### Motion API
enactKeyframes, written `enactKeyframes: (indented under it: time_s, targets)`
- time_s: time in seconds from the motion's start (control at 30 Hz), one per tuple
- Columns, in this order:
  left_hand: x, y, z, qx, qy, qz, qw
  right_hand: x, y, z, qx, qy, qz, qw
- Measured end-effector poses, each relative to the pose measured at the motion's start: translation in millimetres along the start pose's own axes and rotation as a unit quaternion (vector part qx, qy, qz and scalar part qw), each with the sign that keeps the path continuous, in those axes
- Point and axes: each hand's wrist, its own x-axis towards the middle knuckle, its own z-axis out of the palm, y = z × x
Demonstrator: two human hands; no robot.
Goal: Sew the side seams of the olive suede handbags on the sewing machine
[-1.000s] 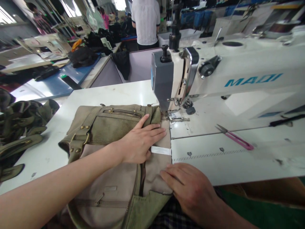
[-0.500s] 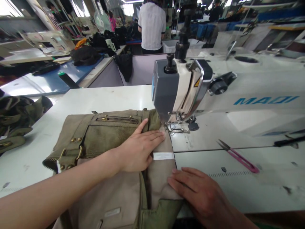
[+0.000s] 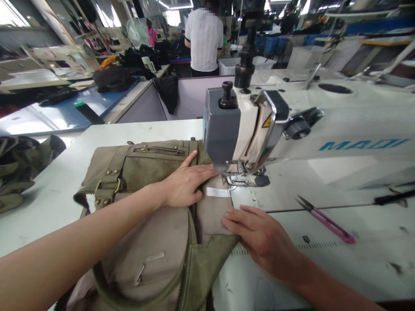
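Note:
An olive-green and tan fabric bag (image 3: pixel 162 242) lies under the presser foot (image 3: pixel 241 179) of a sewing machine (image 3: pixel 223 125). Its tan lining strip, with a small white label (image 3: pixel 218 192), runs up to the needle. My left hand (image 3: pixel 183 183) rests flat on the bag, fingers stretched out, their tips just left of the foot. Nearer to me, my right hand (image 3: pixel 262 233) grips the right edge of the lining between its fingers; the thumb is hidden below. A brass zipper (image 3: pixel 162 150) and a curved handle (image 3: pixel 145 300) show on the bag.
Pink-handled thread snips (image 3: pixel 333 224) lie on the white machine table (image 3: pixel 366 263), right of my right hand. Camouflage-patterned fabric (image 3: pixel 19 164) sits at the left edge. Beyond the table stand a low partition (image 3: pixel 191 95), a blue-topped table (image 3: pixel 87 103) and a person in a white shirt (image 3: pixel 205 41).
The bag has moved away from me, its white label now closer to the presser foot. Both hands have travelled forward with it, the right staying at the lining edge.

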Motion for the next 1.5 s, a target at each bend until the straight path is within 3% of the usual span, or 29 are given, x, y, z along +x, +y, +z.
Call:
enactKeyframes:
  time_s: [0.13,0.23,0.33,0.47,0.6,0.73,0.83,0.93,1.0,1.07,1.17,1.37,1.5]
  targets:
    - [0.0,-5.6,-1.5,0.007,0.04,0.004,0.999,5.8,6.2,5.5,-0.014,0.021,0.009,1.0]
    - [-8.6,0.6,-4.5,0.006,0.063,0.06,0.996,7.1,7.9,8.6,-0.019,0.026,0.013,0.999]
    - [-19.6,10.5,-3.7,-0.003,0.028,0.104,0.994,4.3,6.3,9.1,-0.022,0.026,0.004,0.999]
    - [-24.9,16.7,2.7,-0.018,-0.001,0.091,0.996,-1.9,1.3,7.9,-0.028,0.002,0.018,0.999]
    - [-14.4,5.8,4.6,-0.034,-0.01,0.092,0.995,-2.3,2.1,9.7,-0.038,-0.016,0.026,0.999]
    - [-6.5,-7.6,-7.9,-0.044,-0.023,0.083,0.995,0.1,8.6,13.7,-0.015,-0.019,0.04,0.999]
    - [-20.2,17.2,-18.8,-0.06,-0.021,0.079,0.995,-1.6,11.3,16.0,-0.002,-0.017,0.051,0.999]
    - [-50.9,76.9,-6.5,-0.055,-0.023,0.068,0.996,-2.5,9.2,14.9,0.036,-0.002,0.048,0.998]
    - [-72.2,114.6,17.2,0.024,0.058,0.042,0.997,-1.3,5.0,11.9,0.072,0.018,0.033,0.997]
    - [-88.2,135.6,42.2,0.06,0.163,0.012,0.985,-0.3,-0.8,7.6,0.104,0.031,0.017,0.994]
    - [-101.5,135.8,57.7,0.066,0.202,-0.008,0.977,-3.4,-9.8,0.9,0.127,0.015,0.019,0.992]
    - [-111.1,116.8,30.5,0.114,0.07,-0.018,0.991,-14.8,-20.9,-8.6,0.117,-0.033,0.024,0.992]
    - [-107.1,115.5,28.1,0.167,0.069,0.032,0.983,-13.7,-28.2,-7.2,0.07,-0.03,0.012,0.997]
